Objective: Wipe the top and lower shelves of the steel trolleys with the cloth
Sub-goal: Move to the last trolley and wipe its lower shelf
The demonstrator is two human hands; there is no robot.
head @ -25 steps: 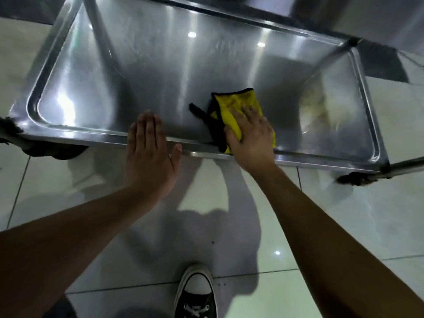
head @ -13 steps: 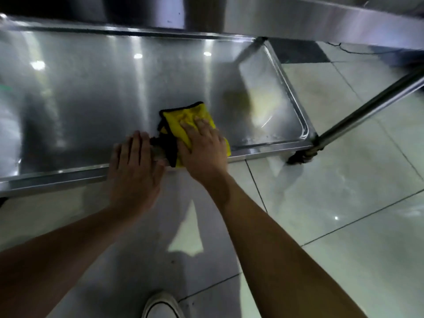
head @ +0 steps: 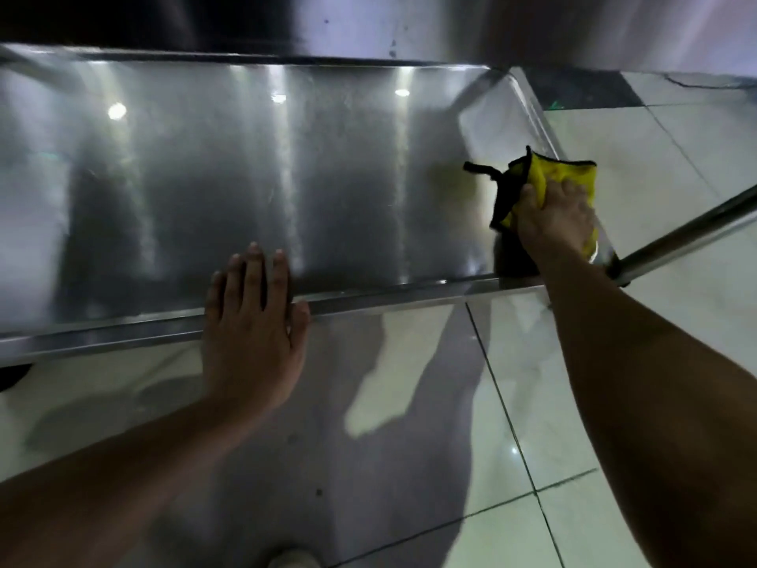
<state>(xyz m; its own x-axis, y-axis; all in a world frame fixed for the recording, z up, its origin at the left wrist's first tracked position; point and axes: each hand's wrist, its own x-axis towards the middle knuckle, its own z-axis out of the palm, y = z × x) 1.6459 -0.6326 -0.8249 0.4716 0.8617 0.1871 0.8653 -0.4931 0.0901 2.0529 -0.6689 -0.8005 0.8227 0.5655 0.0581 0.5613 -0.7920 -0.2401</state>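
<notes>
The steel trolley's lower shelf [head: 245, 178] fills the upper half of the view, low above the floor. A yellow cloth with black trim [head: 567, 174] lies near the shelf's right end. My right hand [head: 555, 219] presses flat on that cloth, fingers spread over it. My left hand [head: 252, 321] rests flat and open on the shelf's front rim, fingers reaching onto the steel surface, holding nothing. The trolley's upper shelf [head: 450, 26] hangs dark overhead at the top of the view.
A steel trolley leg [head: 688, 235] slants out from the shelf's front right corner. Pale floor tiles [head: 553, 424] lie below and to the right. The toe of my shoe [head: 293, 559] shows at the bottom edge.
My right hand has slid the cloth from the shelf's front middle to its right end. My left hand has stayed on the front rim. My view shifted left.
</notes>
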